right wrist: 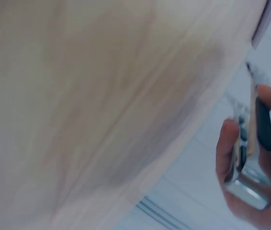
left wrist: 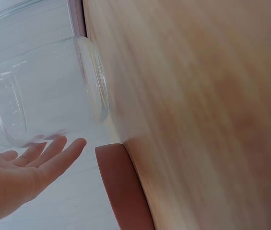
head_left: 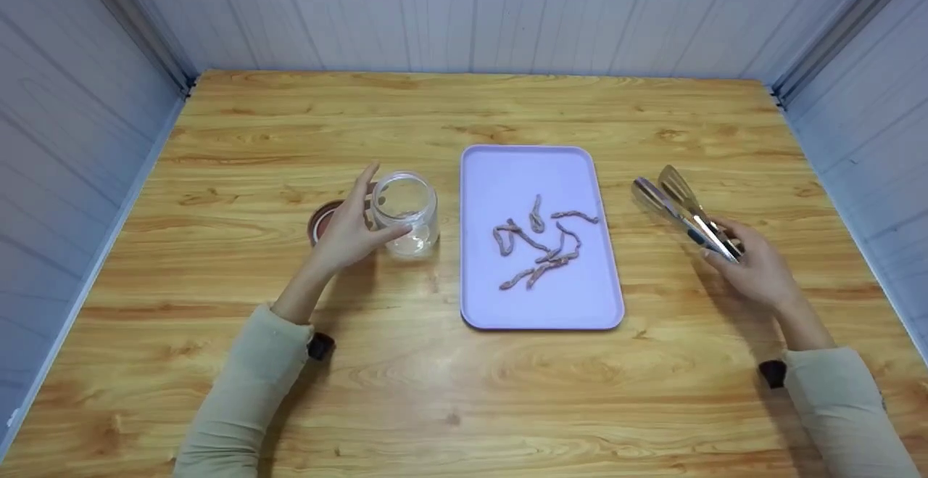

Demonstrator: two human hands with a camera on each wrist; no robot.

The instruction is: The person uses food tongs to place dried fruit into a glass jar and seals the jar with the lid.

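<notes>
At the far left of the worktop (head_left: 435, 391), a reddish-brown lid (head_left: 322, 218) is partly hidden by the left hand (head_left: 351, 228). That hand is held wide, fingers extended and thumb set apart, around a clear jar (head_left: 417, 239); no firm grip is shown. The jar is seen upright and uncapped, just beside the lid. To its right, a lilac tray (head_left: 522, 166) is laid flat, with thin brownish strips (head_left: 536, 223) scattered on it. Farther right, metal tongs (head_left: 685, 218), their ends parted, are gripped by the curled right hand (head_left: 757, 268), clear of the tray.
</notes>
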